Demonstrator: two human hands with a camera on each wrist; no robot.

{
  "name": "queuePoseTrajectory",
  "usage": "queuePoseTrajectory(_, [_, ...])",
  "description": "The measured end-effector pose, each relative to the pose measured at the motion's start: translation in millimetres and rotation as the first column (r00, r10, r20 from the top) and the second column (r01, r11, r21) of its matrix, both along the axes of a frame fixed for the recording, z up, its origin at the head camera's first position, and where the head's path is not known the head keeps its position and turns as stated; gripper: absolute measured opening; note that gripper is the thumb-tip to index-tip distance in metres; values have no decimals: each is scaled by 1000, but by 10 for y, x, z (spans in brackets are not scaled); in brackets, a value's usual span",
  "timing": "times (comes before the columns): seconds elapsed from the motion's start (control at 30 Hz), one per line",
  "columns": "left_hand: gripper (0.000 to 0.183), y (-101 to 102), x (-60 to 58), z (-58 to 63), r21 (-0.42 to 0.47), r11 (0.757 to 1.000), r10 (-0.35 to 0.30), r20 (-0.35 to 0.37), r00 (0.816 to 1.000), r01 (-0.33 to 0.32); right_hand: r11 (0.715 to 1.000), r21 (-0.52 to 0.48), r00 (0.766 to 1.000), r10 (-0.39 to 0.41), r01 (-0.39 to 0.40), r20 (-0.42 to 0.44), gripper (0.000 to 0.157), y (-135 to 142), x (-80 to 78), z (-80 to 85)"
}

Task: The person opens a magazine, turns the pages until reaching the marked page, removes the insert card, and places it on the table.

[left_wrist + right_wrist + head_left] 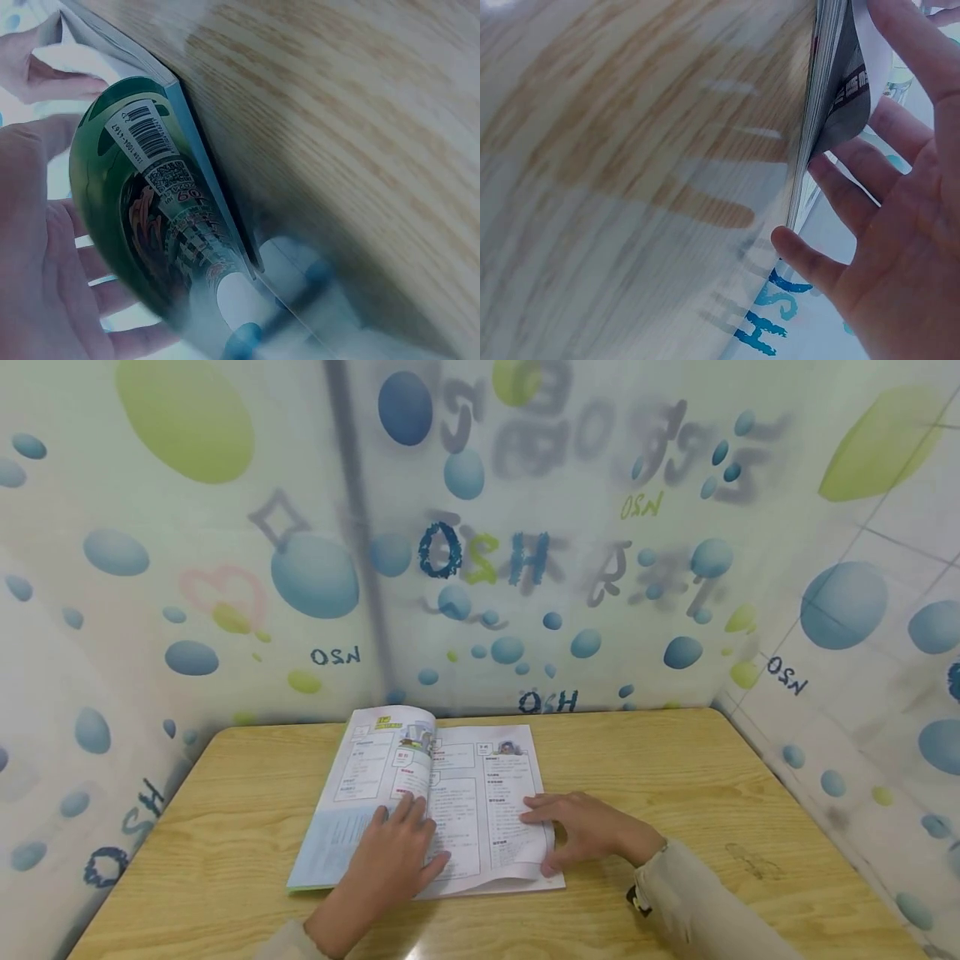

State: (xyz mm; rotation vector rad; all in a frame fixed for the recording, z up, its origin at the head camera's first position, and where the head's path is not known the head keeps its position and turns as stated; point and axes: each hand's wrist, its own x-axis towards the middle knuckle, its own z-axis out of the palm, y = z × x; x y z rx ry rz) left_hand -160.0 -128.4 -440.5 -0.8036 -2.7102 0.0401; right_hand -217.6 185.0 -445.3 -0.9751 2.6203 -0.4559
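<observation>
An open magazine (pixel 453 810) lies on the wooden table, its left pages arching up toward the spine. My left hand (pixel 397 852) rests on the left page beside the spine, fingers extended and thumb reaching over the right page. In the left wrist view, the magazine's green outer cover (pixel 97 165) with a barcode curves up beside that hand. At the right page's edge, my right hand (pixel 592 828) has its fingers spread over the paper and its thumb by the lower corner. A loose page (pixel 877 60) curls up beside the right thumb in the right wrist view.
The wooden table (pixel 675 760) extends to both sides of the magazine. Behind it hangs a pale curtain (pixel 487 610) printed with blue and green drops, with similar panels at both sides. A dark fastening (pixel 639 900) shows at the right sleeve's cuff.
</observation>
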Motion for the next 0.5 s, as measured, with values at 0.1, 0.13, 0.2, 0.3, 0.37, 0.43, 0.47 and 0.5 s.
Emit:
queuePoseTrajectory(0.1, [61, 23, 5, -5, -8, 1000, 11, 16, 1000, -11, 1000, -17, 1000, 3, -3, -12, 72, -1, -3, -2])
queuePoseTrajectory(0.13, [66, 30, 4, -8, -17, 1000, 20, 26, 999, -19, 1000, -22, 1000, 1, -2, -14, 71, -2, -3, -3])
queuePoseTrajectory(0.2, [74, 42, 7, -12, -35, 999, 39, 49, 998, -38, 1000, -31, 1000, 1, -2, -17, 70, -7, -3, -5])
queuePoseTrajectory(0.3, [84, 52, 12, -12, -48, 997, 67, 82, 994, -63, 999, -37, 1000, -3, 2, -15, 72, -22, -1, -7])
queuePoseTrajectory(0.37, [88, 57, 18, -11, -47, 996, 74, 98, 992, -69, 999, -36, 1000, -9, 9, -14, 73, -33, 0, -10])
queuePoseTrajectory(0.43, [90, 61, 18, -8, -42, 997, 76, 106, 992, -72, 999, -28, 1000, -19, 19, -14, 75, -40, 4, -7])
queuePoseTrajectory(0.47, [90, 62, 19, -8, -40, 997, 73, 105, 992, -69, 999, -22, 1000, -25, 24, -15, 76, -41, 3, -10])
queuePoseTrajectory(0.5, [89, 64, 19, -6, -39, 997, 70, 101, 992, -66, 999, -18, 999, -30, 29, -14, 76, -41, 4, -9])
